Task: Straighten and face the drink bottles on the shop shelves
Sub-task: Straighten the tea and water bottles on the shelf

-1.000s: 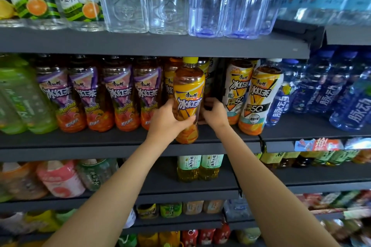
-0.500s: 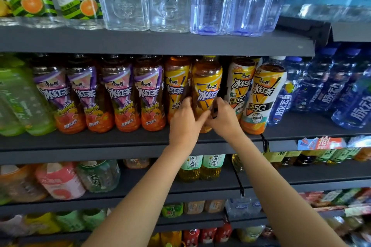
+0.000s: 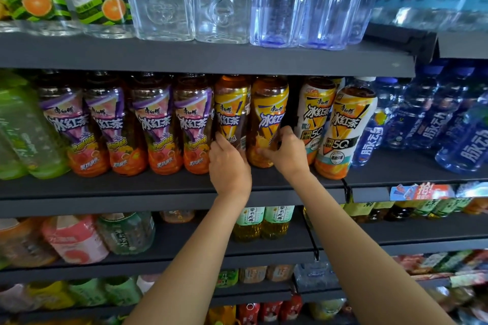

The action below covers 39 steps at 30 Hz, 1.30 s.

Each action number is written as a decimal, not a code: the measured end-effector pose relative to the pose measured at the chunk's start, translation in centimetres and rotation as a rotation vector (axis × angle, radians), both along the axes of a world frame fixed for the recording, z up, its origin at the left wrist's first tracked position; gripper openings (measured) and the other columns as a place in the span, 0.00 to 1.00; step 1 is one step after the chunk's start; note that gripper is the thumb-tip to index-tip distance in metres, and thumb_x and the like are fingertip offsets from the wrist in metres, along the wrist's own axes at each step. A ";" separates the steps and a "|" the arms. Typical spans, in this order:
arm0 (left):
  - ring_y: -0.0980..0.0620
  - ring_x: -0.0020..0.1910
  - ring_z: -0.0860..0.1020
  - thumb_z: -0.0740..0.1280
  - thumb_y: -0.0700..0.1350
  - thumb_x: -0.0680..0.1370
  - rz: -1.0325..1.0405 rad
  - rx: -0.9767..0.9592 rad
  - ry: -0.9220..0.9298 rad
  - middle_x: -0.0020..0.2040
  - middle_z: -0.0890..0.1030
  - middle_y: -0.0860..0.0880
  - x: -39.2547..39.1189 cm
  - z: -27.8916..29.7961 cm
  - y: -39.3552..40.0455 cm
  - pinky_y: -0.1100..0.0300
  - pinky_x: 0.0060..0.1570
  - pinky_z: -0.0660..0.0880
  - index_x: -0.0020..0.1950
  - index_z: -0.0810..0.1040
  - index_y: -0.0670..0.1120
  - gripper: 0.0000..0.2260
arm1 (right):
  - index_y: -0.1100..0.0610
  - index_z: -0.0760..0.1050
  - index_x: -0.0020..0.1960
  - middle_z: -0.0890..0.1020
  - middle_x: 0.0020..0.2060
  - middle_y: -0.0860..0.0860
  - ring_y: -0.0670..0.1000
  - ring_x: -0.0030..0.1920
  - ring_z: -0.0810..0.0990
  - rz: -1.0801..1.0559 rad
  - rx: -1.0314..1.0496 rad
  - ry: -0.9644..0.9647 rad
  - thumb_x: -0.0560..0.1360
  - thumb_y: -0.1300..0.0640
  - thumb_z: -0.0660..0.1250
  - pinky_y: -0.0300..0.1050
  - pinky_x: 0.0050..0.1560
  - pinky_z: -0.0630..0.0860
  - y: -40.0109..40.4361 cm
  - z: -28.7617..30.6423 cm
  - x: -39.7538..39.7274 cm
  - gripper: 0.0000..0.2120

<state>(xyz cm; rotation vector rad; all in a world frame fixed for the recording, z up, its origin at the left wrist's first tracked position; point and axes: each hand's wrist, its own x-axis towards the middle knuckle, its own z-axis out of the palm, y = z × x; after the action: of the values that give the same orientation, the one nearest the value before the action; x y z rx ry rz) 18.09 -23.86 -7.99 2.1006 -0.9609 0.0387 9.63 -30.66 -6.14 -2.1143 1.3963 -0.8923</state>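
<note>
On the middle shelf (image 3: 105, 192), four purple-labelled iced tea bottles (image 3: 126, 124) stood in a row left of the work. Just beside them, the left hand (image 3: 229, 166) curled its fingers round the lower body of a yellow-labelled iced tea bottle (image 3: 231, 105), whose label faced partly sideways. Touching it on the right, a second yellow iced tea bottle (image 3: 268, 111) stood upright, its base pinched by the right hand (image 3: 286, 153). Two white-labelled iced tea bottles (image 3: 343, 124) stood further right, then blue water bottles (image 3: 433, 119).

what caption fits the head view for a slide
Left hand and right hand each grip a yellow-label iced tea bottle on the dark shelf.
</note>
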 end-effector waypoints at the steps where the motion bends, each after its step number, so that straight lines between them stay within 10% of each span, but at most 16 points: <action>1: 0.44 0.67 0.65 0.62 0.45 0.79 0.025 0.014 -0.007 0.69 0.66 0.41 0.0 0.0 -0.2 0.54 0.61 0.68 0.74 0.54 0.39 0.28 | 0.64 0.67 0.58 0.79 0.51 0.59 0.60 0.54 0.77 -0.007 -0.002 0.002 0.68 0.52 0.75 0.54 0.50 0.75 0.0 -0.1 0.1 0.27; 27: 0.40 0.63 0.66 0.69 0.46 0.75 0.260 -0.185 0.065 0.64 0.68 0.39 -1.3 -1.0 -1.2 0.48 0.58 0.65 0.68 0.65 0.40 0.25 | 0.62 0.65 0.64 0.75 0.59 0.57 0.58 0.60 0.75 0.011 0.031 -0.009 0.72 0.54 0.71 0.51 0.54 0.74 1.0 -0.8 0.3 0.26; 34: 0.39 0.60 0.70 0.70 0.38 0.72 0.023 -0.364 -0.080 0.59 0.72 0.38 -5.5 -1.1 -1.3 0.47 0.58 0.68 0.61 0.71 0.39 0.19 | 0.64 0.69 0.62 0.70 0.63 0.58 0.57 0.53 0.77 -0.131 -0.478 -0.135 0.74 0.61 0.67 0.48 0.40 0.77 1.2 1.6 -4.1 0.19; 39: 0.38 0.60 0.71 0.70 0.39 0.73 -0.038 -0.285 -0.078 0.60 0.72 0.36 -5.8 -0.5 -2.3 0.48 0.59 0.68 0.64 0.69 0.35 0.22 | 0.63 0.49 0.76 0.53 0.75 0.58 0.57 0.54 0.79 -0.195 -0.491 0.133 0.76 0.59 0.64 0.40 0.33 0.65 -0.8 3.4 -3.8 0.35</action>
<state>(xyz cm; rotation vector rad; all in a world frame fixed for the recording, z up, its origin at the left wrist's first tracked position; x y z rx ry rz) 12.33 -26.11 -8.54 1.8299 -0.9795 0.2260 5.85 -31.41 -2.79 -2.4575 1.5972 -1.3030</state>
